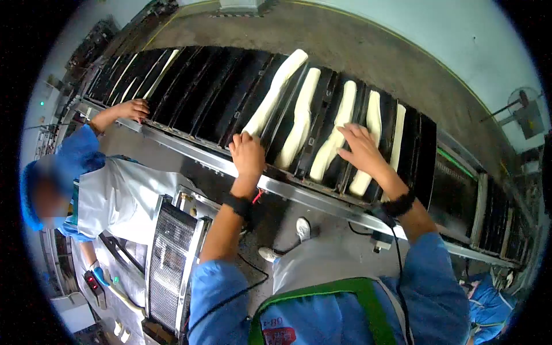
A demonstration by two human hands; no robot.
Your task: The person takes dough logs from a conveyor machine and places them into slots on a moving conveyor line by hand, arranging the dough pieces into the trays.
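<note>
Long pale dough strips lie lengthwise in black trough-like pans on a conveyor. My left hand (248,155) is at the near end of one dough strip (275,95), its fingers curled together over that end, which they hide. A second strip (302,118) lies to its right. My right hand (366,150) has its fingers stretched out, with the fingertips at the middle of a bent strip (335,141). Under the palm passes another strip (374,115), partly covered by the hand. One more strip (398,135) lies just to the right.
A metal rail (322,202) runs along the conveyor's near edge. On the left, a co-worker in a white apron (123,192) rests a hand (133,110) on the conveyor edge. A mesh-belt machine (169,259) stands between us. Another person's blue sleeve (489,307) shows at lower right.
</note>
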